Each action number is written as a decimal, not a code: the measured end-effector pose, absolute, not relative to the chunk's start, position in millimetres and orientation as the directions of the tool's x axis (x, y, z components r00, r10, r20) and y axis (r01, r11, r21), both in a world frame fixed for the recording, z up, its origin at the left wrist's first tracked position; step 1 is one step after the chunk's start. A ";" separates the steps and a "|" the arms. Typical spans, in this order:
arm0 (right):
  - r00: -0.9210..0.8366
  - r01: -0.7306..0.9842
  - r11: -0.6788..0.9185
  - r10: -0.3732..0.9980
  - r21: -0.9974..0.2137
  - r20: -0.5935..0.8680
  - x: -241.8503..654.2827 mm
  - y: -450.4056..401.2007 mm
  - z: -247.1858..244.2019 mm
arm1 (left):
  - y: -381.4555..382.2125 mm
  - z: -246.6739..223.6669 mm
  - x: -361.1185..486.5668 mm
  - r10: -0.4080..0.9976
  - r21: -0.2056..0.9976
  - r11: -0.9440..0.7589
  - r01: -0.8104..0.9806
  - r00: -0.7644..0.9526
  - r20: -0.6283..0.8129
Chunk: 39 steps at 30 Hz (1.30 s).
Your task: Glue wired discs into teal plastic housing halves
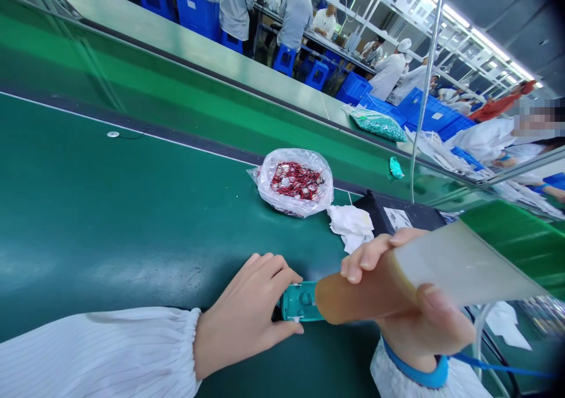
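My left hand [251, 309] is closed on a small teal plastic housing [305, 299], its thumb and fingers gripping opposite sides. The housing lies low over the green work mat, with a round feature inside. In my right hand [424, 309] is a thick brown-and-white cylinder [362, 298] whose exact kind I cannot make out. Fingers and thumb wrap around it. Its rounded brown end covers the right part of the housing, so whether the two touch is hidden. A blue band [417, 370] circles my right wrist.
Beyond my hands sits a plastic bag [295, 206] of red-wired discs, beside crumpled white tissue [352, 226] and a black box [399, 212]. One loose disc [113, 134] lies far left. Another teal piece [396, 168] and a bag of teal parts [377, 123] are farther back. People work behind.
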State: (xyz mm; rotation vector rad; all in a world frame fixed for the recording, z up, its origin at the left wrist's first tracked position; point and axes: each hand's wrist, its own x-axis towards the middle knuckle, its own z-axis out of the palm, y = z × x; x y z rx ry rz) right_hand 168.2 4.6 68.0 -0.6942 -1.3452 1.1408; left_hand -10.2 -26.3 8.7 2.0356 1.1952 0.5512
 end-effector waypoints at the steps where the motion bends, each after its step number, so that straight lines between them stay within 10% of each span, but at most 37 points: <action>1: -0.142 -0.236 0.338 0.915 -0.911 0.377 168.2 5.4 67.7 | -26.3 9.1 -10.2 0.875 0.747 -0.327 0.579 0.484 0.007; 39: 0.041 -0.340 0.345 0.935 -0.875 0.353 171.7 18.7 55.7 | -26.8 5.1 -12.4 0.869 0.714 -0.359 0.601 0.494 0.022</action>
